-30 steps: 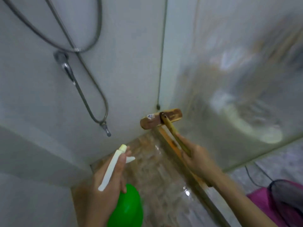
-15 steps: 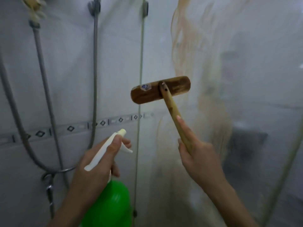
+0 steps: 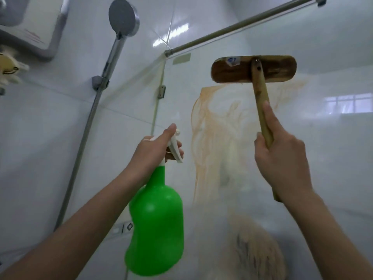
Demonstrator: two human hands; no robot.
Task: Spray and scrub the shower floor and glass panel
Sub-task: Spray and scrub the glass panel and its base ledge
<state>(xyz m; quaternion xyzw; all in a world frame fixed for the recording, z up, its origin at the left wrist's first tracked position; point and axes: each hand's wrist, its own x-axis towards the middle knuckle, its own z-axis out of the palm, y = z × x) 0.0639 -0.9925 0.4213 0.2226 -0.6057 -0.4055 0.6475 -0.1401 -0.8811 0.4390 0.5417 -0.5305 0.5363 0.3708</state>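
My right hand (image 3: 282, 158) grips the wooden handle of a scrub brush (image 3: 253, 69), index finger stretched along the shaft. Its flat wooden head is held high against the glass panel (image 3: 333, 148). Orange-brown streaks (image 3: 212, 122) run down the glass below the brush head. My left hand (image 3: 153, 152) holds the white trigger head of a green spray bottle (image 3: 157, 225), thumb on top, nozzle pointing toward the glass. The shower floor is out of view.
A shower head (image 3: 123, 17) sits in its wall bracket with a metal hose (image 3: 80, 150) hanging down the white tiled wall. A water heater box (image 3: 34, 31) is at top left. A metal support bar (image 3: 242, 24) runs from the wall to the glass's top.
The view has swung up from the floor to the upper glass. My right hand has raised the brush from the bottom corner to high on the panel. The bottle rose with my left hand.
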